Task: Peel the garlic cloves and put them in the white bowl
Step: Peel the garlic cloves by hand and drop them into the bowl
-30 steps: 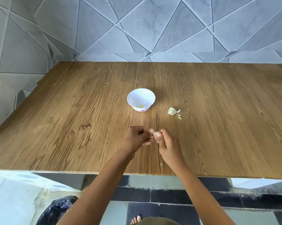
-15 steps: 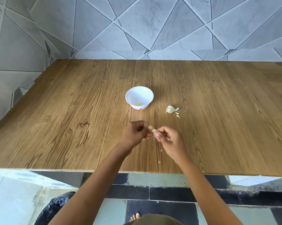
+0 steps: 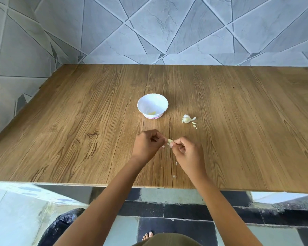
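Two hands meet over the near middle of the brown wood-grain table [image 3: 78, 121], pinching one small pale garlic clove [image 3: 170, 142] between them. Left hand [image 3: 147, 145] curled, fingertips closed on the clove's left end; right hand [image 3: 188, 153] likewise curled, gripping its right end. Clove's long axis runs roughly left to right, hand to hand. Colour cream-yellow, surface looks partly bare; skin state too small to confirm. Small round white bowl with scalloped rim [image 3: 152, 108] sits straight ahead, beyond the hands, slightly left of the clove; left hand marginally nearer to it. Something yellowish lies in its bottom. Remaining pale garlic cluster [image 3: 186, 119] with loose skin scraps [image 3: 194, 124] lies just right of the bowl. Judgement: peeling under way; the drop calls for a short forward reach.
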{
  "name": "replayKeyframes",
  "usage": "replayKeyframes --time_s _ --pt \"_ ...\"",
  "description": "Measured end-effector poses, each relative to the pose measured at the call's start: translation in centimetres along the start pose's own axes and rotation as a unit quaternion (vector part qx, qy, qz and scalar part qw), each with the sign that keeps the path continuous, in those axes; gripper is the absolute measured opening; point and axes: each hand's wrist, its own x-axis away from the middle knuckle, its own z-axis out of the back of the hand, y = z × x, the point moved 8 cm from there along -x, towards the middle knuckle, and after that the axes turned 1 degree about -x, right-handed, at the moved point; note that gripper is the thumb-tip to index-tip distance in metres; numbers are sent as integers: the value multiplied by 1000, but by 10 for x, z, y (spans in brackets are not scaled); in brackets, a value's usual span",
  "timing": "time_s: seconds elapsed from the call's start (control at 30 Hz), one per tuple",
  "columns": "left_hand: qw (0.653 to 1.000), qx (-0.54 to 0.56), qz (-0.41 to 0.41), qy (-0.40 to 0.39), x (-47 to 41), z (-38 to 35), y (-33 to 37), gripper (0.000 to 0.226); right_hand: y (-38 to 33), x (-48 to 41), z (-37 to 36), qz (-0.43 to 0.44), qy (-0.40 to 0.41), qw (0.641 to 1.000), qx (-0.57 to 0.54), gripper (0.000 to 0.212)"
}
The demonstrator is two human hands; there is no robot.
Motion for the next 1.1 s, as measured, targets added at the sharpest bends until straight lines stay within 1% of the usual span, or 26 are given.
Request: replayKeyframes --time_s 0.03,0.1,0.17,0.2,0.23,0.27,0.3,0.33,0.4,0.43,0.5,0.6,0.7,0.73,0.77,0.97,1.1 --pt "1000 8 7 12 0 2 -2 7 0 1 1 -3 8 1000 1 9" --pt "1000 18 23 8 1 2 -6 7 8 3 1 -46 2 998 -49 5" --pt "999 -45 -3 -12 1 1 -5 4 18 4 -1 -101 -25 989 -106 5" --pt "996 -84 -23 -23 2 0 -2 9 20 4 -2 -121 -35 984 -123 7" --pt "994 -101 -34 -28 3 -1 -1 16 22 5 -3 -136 -41 981 -135 10" --pt "995 -88 -31 -34 3 -1 -1 19 24 5 -3 -146 -43 978 -144 11" --pt "998 -45 -17 -44 2 -3 -2 18 25 6 -3 -151 -43 975 -155 12" --pt "998 17 8 -60 3 -5 -3 15 25 6 -2 -155 -43 973 -166 12" --pt "985 129 49 -108 5 -14 -3 11 23 6 -2 -155 -49 969 -185 9" --pt "979 156 54 -123 6 -16 -1 11 20 6 -2 -152 -54 968 -193 7" --pt "972 186 53 -135 7 -18 1 9 14 5 -3 -153 -67 963 -210 9" --pt "969 195 34 -149 8 -18 2 8 15 7 -7 -200 -96 937 -268 5" --pt "966 198 15 -167 8 -17 7 10 23 11 -13 -282 -122 887 -345 8" --pt "964 204 11 -171 8 -17 8 12 23 12 -15 -301 -125 870 -371 9" --pt "962 209 9 -174 8 -17 9 13 24 12 -16 -309 -123 861 -385 9" --pt "963 215 8 -165 7 -12 11 12 23 13 -16 -328 -97 849 -403 6" --pt "967 190 3 -171 7 -11 12 10 22 13 -15 -313 -96 862 -388 8"
